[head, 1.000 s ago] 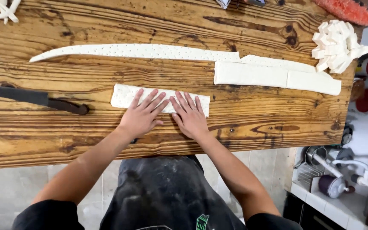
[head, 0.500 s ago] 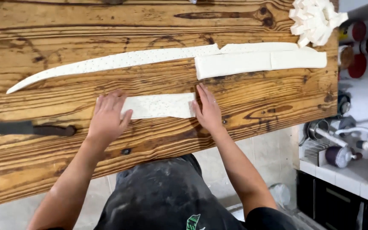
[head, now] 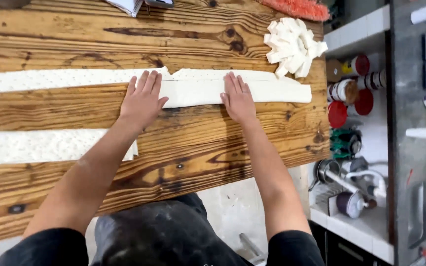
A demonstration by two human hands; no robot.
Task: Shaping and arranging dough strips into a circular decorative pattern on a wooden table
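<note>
dough strip: showing off-white, plain
dotted dough strip: showing cream with pinprick dots
bench: showing streaked brown, dark knots

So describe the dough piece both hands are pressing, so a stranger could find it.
On the wooden table, look to the far right part. The folded dough strip lies under the left hand and right hand. Unlike the dotted strip to its left, it is smooth and thick.

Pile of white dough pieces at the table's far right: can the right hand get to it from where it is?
Probably yes. The right hand lies flat on the folded dough strip; the pile of white dough pieces sits just beyond it, with only bare wooden table between, nothing blocking.
</note>
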